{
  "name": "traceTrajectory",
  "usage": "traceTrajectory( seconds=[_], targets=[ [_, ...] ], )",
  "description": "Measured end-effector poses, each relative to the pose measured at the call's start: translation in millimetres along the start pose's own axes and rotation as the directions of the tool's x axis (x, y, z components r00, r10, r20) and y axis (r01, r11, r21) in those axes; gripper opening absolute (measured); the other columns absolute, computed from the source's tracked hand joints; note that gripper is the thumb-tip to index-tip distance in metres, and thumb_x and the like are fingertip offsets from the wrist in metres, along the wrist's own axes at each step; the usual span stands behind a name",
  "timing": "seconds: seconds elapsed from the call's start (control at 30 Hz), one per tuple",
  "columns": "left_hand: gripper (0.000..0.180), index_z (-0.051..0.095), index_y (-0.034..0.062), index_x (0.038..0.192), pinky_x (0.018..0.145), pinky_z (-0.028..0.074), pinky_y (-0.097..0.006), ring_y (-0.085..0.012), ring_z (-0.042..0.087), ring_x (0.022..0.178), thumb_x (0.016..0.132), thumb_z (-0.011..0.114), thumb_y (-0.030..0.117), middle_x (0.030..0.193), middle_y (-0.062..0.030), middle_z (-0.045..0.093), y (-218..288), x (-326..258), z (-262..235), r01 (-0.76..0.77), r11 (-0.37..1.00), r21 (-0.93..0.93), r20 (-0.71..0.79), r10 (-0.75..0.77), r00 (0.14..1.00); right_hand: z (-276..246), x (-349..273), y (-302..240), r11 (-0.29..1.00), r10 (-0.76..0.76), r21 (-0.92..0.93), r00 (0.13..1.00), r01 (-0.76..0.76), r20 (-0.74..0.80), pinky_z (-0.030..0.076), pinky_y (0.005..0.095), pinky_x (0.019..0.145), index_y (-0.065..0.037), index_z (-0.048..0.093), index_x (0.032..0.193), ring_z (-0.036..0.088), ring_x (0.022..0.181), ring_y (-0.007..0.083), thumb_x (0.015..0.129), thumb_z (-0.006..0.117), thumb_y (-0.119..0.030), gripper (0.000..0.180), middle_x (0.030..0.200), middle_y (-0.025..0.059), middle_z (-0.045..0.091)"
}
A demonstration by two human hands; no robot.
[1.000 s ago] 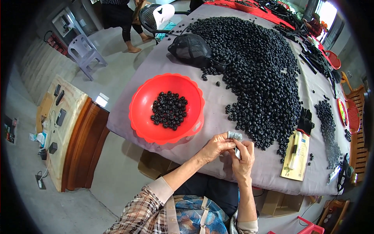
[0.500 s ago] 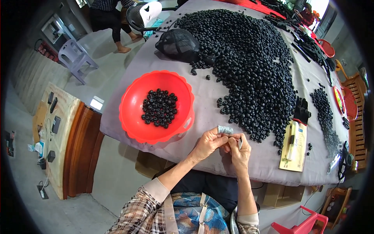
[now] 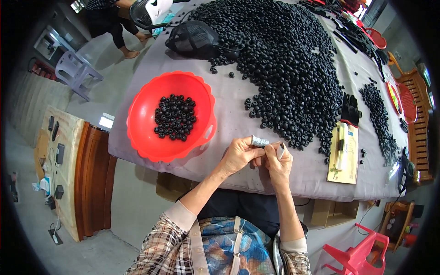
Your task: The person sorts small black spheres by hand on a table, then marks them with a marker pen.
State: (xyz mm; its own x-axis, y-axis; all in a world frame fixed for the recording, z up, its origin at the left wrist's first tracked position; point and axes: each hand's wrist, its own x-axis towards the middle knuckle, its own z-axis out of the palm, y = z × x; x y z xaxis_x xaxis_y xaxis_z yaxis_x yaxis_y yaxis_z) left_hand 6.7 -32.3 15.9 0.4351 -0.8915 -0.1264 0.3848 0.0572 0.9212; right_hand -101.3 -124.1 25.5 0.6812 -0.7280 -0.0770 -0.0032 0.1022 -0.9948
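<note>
Both hands meet at the near edge of a grey-covered table (image 3: 238,98). My left hand (image 3: 237,155) pinches a small silvery cylinder (image 3: 259,141) between thumb and fingers. My right hand (image 3: 277,161) is closed around a thin pale piece (image 3: 280,150), its fingertips touching the left hand. A red plastic bowl (image 3: 140,117) holding several small black round parts (image 3: 174,117) stands to the left of my hands. A large heap of the same black parts (image 3: 293,59) spreads across the table beyond them.
A yellowish flat card with a tool (image 3: 343,153) lies right of my hands, a black glove (image 3: 350,110) above it. A black mesh cap (image 3: 195,39) sits at the far side. Another person's legs (image 3: 114,27), a grey stool (image 3: 75,73), a wooden cabinet (image 3: 94,178), and a red chair (image 3: 360,254) surround the table.
My hands have stayed together at the table edge, still working the small silvery piece. The view has shifted slightly, so the bowl and heap sit a little differently.
</note>
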Motion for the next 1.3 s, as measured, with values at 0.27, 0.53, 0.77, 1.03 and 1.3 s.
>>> traceTrajectory(
  seconds=[0.27, 0.53, 0.77, 1.03, 1.3],
  targets=[
    [0.014, 0.062, 0.0005, 0.099, 0.05, 0.046, -0.022, -0.008, 0.056, 0.059, 0.085, 0.058, 0.003, 0.071, -0.003, 0.061, -3.7, -0.4, -3.3, -0.019, 1.0, -0.016, 0.036, 0.019, 0.999, -2.6, 0.5, 5.8, 0.998, 0.039, 0.044, 0.999, -0.039, 0.004, 0.034, 0.0197, 0.045, -0.004, 0.056, 0.075, 0.043, 0.051, 0.0025, 0.088, 0.059, -0.013, 0.017, 0.058, -0.0025, 0.053],
    [0.016, 0.06, 0.001, 0.1, 0.05, 0.045, -0.022, -0.009, 0.056, 0.06, 0.085, 0.056, 0.0, 0.078, -0.0043, 0.061, -6.0, 0.1, -10.3, -0.006, 0.992, -0.128, 0.051, 0.012, 0.999, -1.5, -2.1, 4.1, 0.997, 0.076, 0.025, 0.997, -0.076, 0.006, 0.035, 0.0188, 0.049, -0.004, 0.055, 0.081, 0.045, 0.057, 0.0024, 0.088, 0.059, -0.016, 0.015, 0.065, -0.0027, 0.053],
    [0.016, 0.056, 0.0039, 0.103, 0.049, 0.038, -0.019, -0.0068, 0.049, 0.058, 0.087, 0.055, 0.006, 0.074, -0.0001, 0.056, -8.0, 0.4, -13.5, 0.033, 0.966, -0.258, 0.046, -0.022, 0.999, 0.9, -21.5, -1.0, 0.986, -0.151, -0.057, 0.987, 0.154, 0.047, 0.041, 0.0223, 0.065, -0.003, 0.051, 0.109, 0.048, 0.074, 0.008, 0.088, 0.056, -0.012, 0.023, 0.085, 0.0018, 0.052],
    [0.01, 0.056, 0.0071, 0.098, 0.047, 0.033, -0.019, -0.0045, 0.045, 0.054, 0.089, 0.054, 0.01, 0.063, 0.0027, 0.052, -4.5, 0.3, -7.2, 0.037, 0.981, -0.191, 0.015, -0.034, 0.999, 4.0, -21.0, 0.5, 0.908, -0.255, -0.325, 0.965, 0.263, 0.067, 0.036, 0.0204, 0.057, 0.0, 0.059, 0.1, 0.044, 0.065, 0.0058, 0.084, 0.059, -0.007, 0.018, 0.075, -0.0008, 0.05],
    [0.01, 0.057, 0.0069, 0.098, 0.046, 0.034, -0.019, -0.0046, 0.045, 0.054, 0.089, 0.052, 0.009, 0.063, 0.0027, 0.052, -6.6, -0.1, -8.7, 0.021, 0.98, -0.2, 0.022, -0.017, 1.0, 3.6, -22.0, -5.4, 0.903, -0.26, -0.337, 0.964, 0.265, 0.062, 0.035, 0.0206, 0.055, 0.001, 0.061, 0.101, 0.043, 0.062, 0.0067, 0.083, 0.06, -0.006, 0.02, 0.073, 0.0001, 0.05]
  ],
)
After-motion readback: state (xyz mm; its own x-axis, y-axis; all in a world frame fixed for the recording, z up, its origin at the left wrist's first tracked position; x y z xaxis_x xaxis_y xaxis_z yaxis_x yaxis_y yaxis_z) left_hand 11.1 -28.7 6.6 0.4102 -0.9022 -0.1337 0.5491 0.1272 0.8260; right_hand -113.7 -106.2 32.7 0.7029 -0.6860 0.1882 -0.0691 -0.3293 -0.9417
